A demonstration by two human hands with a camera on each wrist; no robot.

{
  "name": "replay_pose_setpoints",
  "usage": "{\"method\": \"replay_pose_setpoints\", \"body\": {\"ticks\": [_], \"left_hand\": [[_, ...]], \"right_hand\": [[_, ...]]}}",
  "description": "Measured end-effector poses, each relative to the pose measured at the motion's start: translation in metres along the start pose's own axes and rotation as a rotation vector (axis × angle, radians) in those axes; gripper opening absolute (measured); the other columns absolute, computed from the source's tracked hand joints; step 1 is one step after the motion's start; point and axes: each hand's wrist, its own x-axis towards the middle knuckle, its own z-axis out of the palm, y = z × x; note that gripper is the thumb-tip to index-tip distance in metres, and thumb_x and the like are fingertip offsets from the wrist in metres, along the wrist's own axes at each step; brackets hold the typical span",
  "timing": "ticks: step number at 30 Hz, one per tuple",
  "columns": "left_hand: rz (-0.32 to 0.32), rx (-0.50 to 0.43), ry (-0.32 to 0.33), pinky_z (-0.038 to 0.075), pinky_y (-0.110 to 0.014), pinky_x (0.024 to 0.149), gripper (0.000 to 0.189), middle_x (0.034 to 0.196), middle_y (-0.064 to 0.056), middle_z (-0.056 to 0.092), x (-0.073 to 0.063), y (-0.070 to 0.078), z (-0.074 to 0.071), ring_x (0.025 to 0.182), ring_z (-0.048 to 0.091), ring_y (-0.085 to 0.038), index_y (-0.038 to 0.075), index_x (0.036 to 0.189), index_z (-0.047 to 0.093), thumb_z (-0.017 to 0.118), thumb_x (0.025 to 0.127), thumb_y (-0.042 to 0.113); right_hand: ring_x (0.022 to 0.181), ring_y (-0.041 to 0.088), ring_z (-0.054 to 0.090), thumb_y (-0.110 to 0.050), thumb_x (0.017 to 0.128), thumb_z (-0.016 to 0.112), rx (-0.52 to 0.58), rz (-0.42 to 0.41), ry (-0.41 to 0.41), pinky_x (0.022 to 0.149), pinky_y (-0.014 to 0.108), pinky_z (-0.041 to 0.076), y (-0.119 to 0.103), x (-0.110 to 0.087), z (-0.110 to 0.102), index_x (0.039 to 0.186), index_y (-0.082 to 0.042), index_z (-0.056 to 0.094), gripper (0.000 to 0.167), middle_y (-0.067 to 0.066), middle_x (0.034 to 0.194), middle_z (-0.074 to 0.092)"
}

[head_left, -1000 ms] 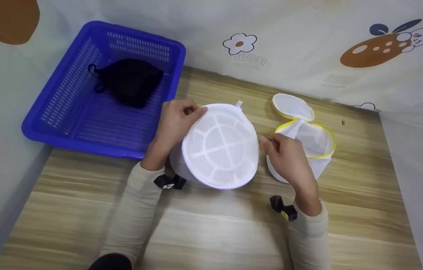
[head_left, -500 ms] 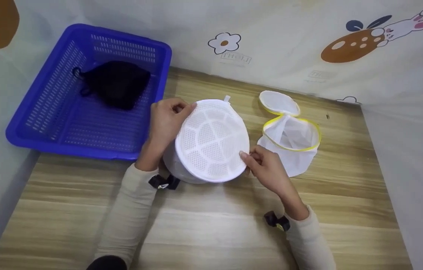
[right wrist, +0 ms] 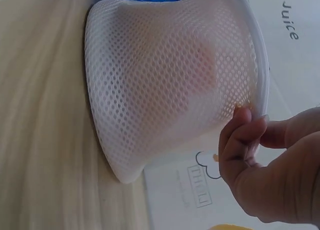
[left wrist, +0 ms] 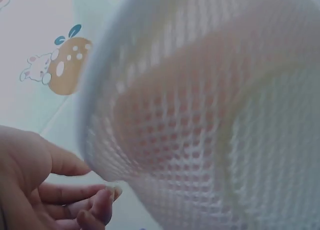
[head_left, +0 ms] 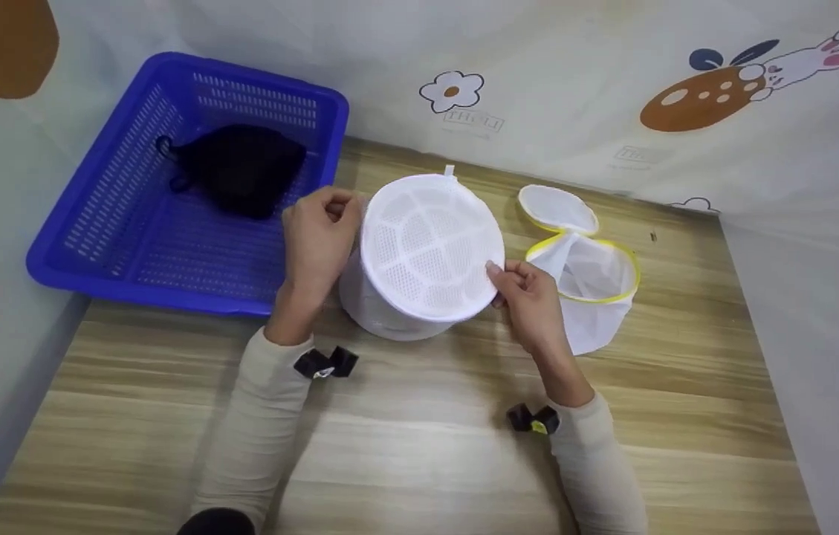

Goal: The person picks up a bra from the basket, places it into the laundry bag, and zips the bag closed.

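Observation:
A white mesh laundry bag [head_left: 434, 249], round like a drum with a ribbed mesh top and a small tab, stands upright on the table between both hands. At its left edge, my left hand [head_left: 319, 241] has fingers curled and thumb against them. In the left wrist view the mesh [left wrist: 170, 125] narrows to a creased corner at these fingertips. My right hand [head_left: 534, 301] pinches the bag's right rim, thumb on top and fingers beneath. The right wrist view shows those fingers [right wrist: 235, 140] on the mesh side wall just below the rim.
A smaller white bag [head_left: 597, 319] with yellow zipper trim sits to the right, its lid [head_left: 556, 208] flipped back. On the left, a blue plastic basket [head_left: 189, 301] holds a black cloth item [head_left: 241, 167] with loops. Printed sheeting [head_left: 538, 111] borders the wooden table [head_left: 419, 446].
My right hand has come in from beside the smaller bag and now pinches the mesh bag's rim. The mesh bag has tilted more upright, and my left hand has shifted outward from its top.

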Motion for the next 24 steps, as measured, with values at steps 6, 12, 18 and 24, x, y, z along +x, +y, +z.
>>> {"method": "replay_pose_setpoints", "body": {"ticks": [6,12,18,24], "left_hand": [[0.016,-0.032,0.092,0.044,-0.018,0.052,0.015,0.069,-0.006,0.066,-0.001,0.007,-0.021,0.057,0.057,-0.011,-0.002,0.085,0.072,0.069,0.087,0.012],[-0.006,-0.026,0.136,0.045,-0.019,0.054,0.018,0.073,-0.008,0.067,0.01,0.002,-0.049,0.058,0.058,-0.011,-0.002,0.089,0.071,0.067,0.089,0.016],[-0.071,0.13,0.086,0.041,-0.018,0.058,0.027,0.082,-0.011,0.069,0.035,-0.005,-0.082,0.057,0.055,-0.001,0.0,0.095,0.07,0.063,0.092,0.025],[-0.304,0.181,-0.124,0.044,-0.017,0.054,0.043,0.088,-0.009,0.063,0.058,-0.009,-0.108,0.058,0.055,0.001,-0.005,0.109,0.062,0.059,0.093,0.035]], "right_hand": [[0.059,0.013,0.052,-0.015,0.092,0.064,0.044,0.035,0.088,0.057,0.024,0.046,-0.007,0.02,0.012,0.101,0.007,0.059,0.024,0.005,0.071,0.061],[0.059,0.011,0.054,-0.018,0.093,0.063,0.03,0.049,0.153,0.059,0.023,0.048,-0.013,0.045,0.022,0.101,0.004,0.058,0.024,0.003,0.071,0.061],[0.054,0.009,0.053,-0.012,0.094,0.061,0.159,0.05,0.197,0.055,0.02,0.046,-0.017,0.068,0.036,0.098,0.005,0.053,0.019,0.002,0.066,0.056],[0.052,0.009,0.055,-0.009,0.095,0.059,0.3,0.08,0.222,0.054,0.02,0.049,-0.02,0.086,0.051,0.101,0.007,0.05,0.02,0.008,0.069,0.061]]}}
